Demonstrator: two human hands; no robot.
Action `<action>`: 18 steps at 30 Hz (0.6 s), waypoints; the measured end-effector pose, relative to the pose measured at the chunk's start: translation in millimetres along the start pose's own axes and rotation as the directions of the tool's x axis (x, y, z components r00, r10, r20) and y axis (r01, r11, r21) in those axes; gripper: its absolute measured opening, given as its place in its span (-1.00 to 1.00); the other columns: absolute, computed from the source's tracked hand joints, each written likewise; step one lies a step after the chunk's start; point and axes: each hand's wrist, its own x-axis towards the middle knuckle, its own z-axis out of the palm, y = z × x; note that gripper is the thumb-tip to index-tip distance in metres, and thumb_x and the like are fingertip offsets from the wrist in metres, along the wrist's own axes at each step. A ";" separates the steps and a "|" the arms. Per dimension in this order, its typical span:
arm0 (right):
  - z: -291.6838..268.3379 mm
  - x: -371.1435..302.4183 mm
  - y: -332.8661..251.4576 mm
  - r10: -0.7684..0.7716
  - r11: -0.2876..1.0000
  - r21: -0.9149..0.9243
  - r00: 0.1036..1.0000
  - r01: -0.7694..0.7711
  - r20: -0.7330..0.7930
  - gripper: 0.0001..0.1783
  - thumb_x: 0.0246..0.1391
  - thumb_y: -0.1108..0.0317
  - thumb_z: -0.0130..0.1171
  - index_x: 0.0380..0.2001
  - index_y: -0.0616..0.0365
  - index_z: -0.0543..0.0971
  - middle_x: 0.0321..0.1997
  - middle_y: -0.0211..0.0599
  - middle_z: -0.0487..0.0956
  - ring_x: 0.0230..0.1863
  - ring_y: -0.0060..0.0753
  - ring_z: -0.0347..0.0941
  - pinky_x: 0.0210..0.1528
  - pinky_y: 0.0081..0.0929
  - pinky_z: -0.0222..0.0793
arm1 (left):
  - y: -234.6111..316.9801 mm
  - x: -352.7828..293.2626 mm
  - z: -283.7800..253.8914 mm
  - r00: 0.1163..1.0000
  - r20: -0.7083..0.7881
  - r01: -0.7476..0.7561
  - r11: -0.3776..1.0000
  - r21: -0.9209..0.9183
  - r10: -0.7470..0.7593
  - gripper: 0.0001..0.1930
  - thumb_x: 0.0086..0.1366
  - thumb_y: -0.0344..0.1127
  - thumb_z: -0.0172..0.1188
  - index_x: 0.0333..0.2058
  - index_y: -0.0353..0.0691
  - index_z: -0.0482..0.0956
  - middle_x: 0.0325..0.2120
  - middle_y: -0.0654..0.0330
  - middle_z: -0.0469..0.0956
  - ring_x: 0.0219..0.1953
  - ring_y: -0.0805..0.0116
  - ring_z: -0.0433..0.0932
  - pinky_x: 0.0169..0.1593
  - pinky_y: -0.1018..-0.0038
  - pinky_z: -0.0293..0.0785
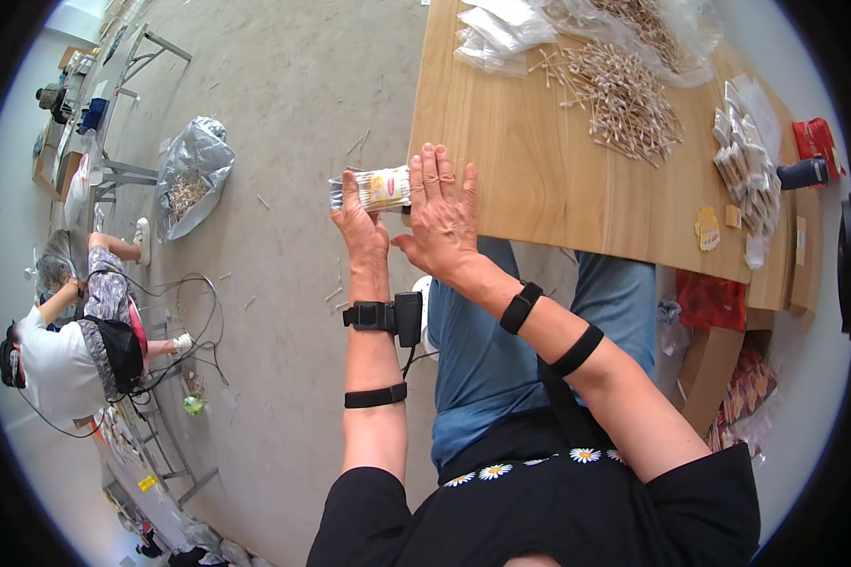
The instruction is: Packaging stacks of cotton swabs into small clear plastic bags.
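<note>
A clear bag of cotton swabs (385, 190) with a printed label is held off the near left corner of the wooden table. My left hand (361, 227) grips it from below, its thumb up against the near side. My right hand (437, 213) lies flat against the bag's right end, fingers stretched out and the thumb pointing toward my left hand. A big heap of loose cotton swabs (624, 104) lies on the far part of the table, spilling from a large clear plastic bag (695, 38).
Empty clear bags (501, 38) lie at the table's far left. Filled packs (749, 170) are piled on the right, near a yellow label card (707, 229). A silver sack (199, 180) stands on the floor at left. Another person (66, 364) sits farther left among cables.
</note>
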 end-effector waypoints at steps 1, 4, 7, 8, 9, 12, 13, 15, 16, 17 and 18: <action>-0.7 -0.2 -1.9 0.001 1.000 0.002 1.000 -0.001 0.002 0.27 -0.24 -0.07 0.43 0.40 0.35 0.01 0.53 0.02 -0.12 0.57 -0.04 -0.36 0.47 0.24 -0.52 | 0.6 -1.0 0.5 1.000 -0.016 -0.008 1.000 0.010 0.009 -0.79 0.33 -0.16 0.26 -0.29 -0.14 0.47 -0.39 0.36 0.51 -0.35 0.53 0.54 -0.28 0.47 0.54; -0.3 0.6 -4.9 0.012 0.999 -0.054 0.999 -0.009 0.044 0.28 -0.26 -0.10 0.44 0.40 0.34 0.01 0.53 0.02 -0.11 0.57 -0.04 -0.35 0.47 0.23 -0.50 | 0.7 2.6 -4.2 1.000 -0.004 -0.030 0.999 0.018 0.030 -0.78 0.33 -0.16 0.26 -0.27 -0.15 0.47 -0.37 0.32 0.53 -0.32 0.48 0.56 -0.26 0.46 0.56; 4.8 2.2 -2.3 0.007 0.994 -0.110 1.000 -0.005 0.020 0.28 -0.27 -0.12 0.44 0.40 0.31 0.03 0.53 -0.02 -0.10 0.56 -0.03 -0.33 0.47 0.23 -0.47 | -0.4 7.1 -6.5 0.999 0.038 -0.033 0.999 0.015 0.032 -0.76 0.32 -0.16 0.26 -0.25 -0.17 0.46 -0.35 0.29 0.55 -0.29 0.44 0.58 -0.23 0.44 0.57; 6.7 2.8 -1.0 -0.005 0.991 -0.132 1.000 0.005 -0.003 0.27 -0.27 -0.11 0.45 0.40 0.29 0.04 0.53 -0.04 -0.09 0.56 -0.03 -0.32 0.47 0.24 -0.46 | -0.7 7.4 -6.4 0.998 0.050 -0.029 0.999 0.014 0.028 -0.76 0.32 -0.15 0.26 -0.25 -0.17 0.46 -0.35 0.28 0.55 -0.29 0.44 0.58 -0.23 0.44 0.57; 6.8 3.3 0.2 -0.020 0.988 -0.155 0.999 0.016 -0.026 0.26 -0.27 -0.11 0.45 0.40 0.28 0.05 0.53 -0.07 -0.08 0.56 -0.04 -0.31 0.47 0.24 -0.45 | -0.9 6.7 -5.2 0.998 0.052 -0.029 0.999 0.015 0.028 -0.76 0.32 -0.15 0.26 -0.25 -0.17 0.46 -0.35 0.28 0.55 -0.29 0.44 0.58 -0.23 0.44 0.57; 6.2 2.5 -2.8 -0.013 0.991 -0.136 1.000 0.014 0.003 0.24 -0.27 -0.06 0.46 0.39 0.27 0.07 0.53 -0.10 -0.09 0.56 -0.05 -0.31 0.48 0.23 -0.46 | 1.3 4.0 -3.8 0.998 0.035 -0.047 0.998 0.051 0.045 -0.77 0.35 -0.13 0.23 -0.27 -0.15 0.47 -0.37 0.33 0.52 -0.35 0.50 0.56 -0.29 0.45 0.56; 5.1 1.8 -3.0 -0.017 0.991 -0.133 1.000 0.016 -0.004 0.24 -0.27 -0.06 0.46 0.39 0.27 0.07 0.53 -0.10 -0.09 0.56 -0.05 -0.31 0.48 0.23 -0.46 | 2.8 3.0 -5.2 0.999 0.026 -0.025 0.999 0.040 0.024 -0.74 0.34 -0.10 0.24 -0.27 -0.16 0.47 -0.37 0.33 0.52 -0.35 0.49 0.56 -0.30 0.46 0.55; 2.7 -1.4 2.4 -0.035 0.997 -0.065 0.999 0.035 -0.005 0.23 -0.27 -0.02 0.48 0.39 0.29 0.08 0.53 -0.06 -0.07 0.56 -0.04 -0.28 0.48 0.21 -0.46 | 6.8 -1.0 -6.4 1.000 0.025 -0.006 1.000 0.028 0.006 -0.71 0.33 -0.06 0.25 -0.27 -0.17 0.47 -0.36 0.33 0.53 -0.35 0.49 0.56 -0.31 0.47 0.55; 2.2 -2.9 6.8 -0.033 0.997 -0.066 0.999 0.032 -0.012 0.23 -0.27 -0.02 0.48 0.39 0.29 0.08 0.53 -0.06 -0.07 0.56 -0.04 -0.28 0.48 0.21 -0.46 | 9.2 -4.3 -6.3 0.997 0.024 0.079 0.997 -0.020 -0.079 -0.70 0.32 -0.05 0.26 -0.23 -0.16 0.48 -0.34 0.31 0.54 -0.32 0.44 0.57 -0.27 0.43 0.57; 1.7 -4.6 11.8 -0.057 0.998 -0.042 0.998 0.056 -0.019 0.22 -0.27 0.00 0.48 0.38 0.29 0.08 0.53 -0.05 -0.07 0.56 -0.03 -0.27 0.49 0.18 -0.46 | 10.5 -6.8 -5.2 0.986 0.028 0.165 0.984 -0.067 -0.164 -0.67 0.30 -0.04 0.27 -0.18 -0.15 0.49 -0.32 0.29 0.56 -0.29 0.40 0.59 -0.22 0.40 0.59; 0.5 -7.1 14.1 -0.088 0.996 -0.014 0.996 0.088 -0.023 0.21 -0.27 0.02 0.48 0.38 0.30 0.08 0.52 -0.03 -0.06 0.55 -0.03 -0.25 0.50 0.15 -0.46 | 10.9 -9.5 -6.5 0.987 0.028 0.159 0.985 -0.066 -0.158 -0.67 0.30 -0.04 0.27 -0.18 -0.15 0.49 -0.32 0.29 0.56 -0.29 0.40 0.59 -0.22 0.40 0.59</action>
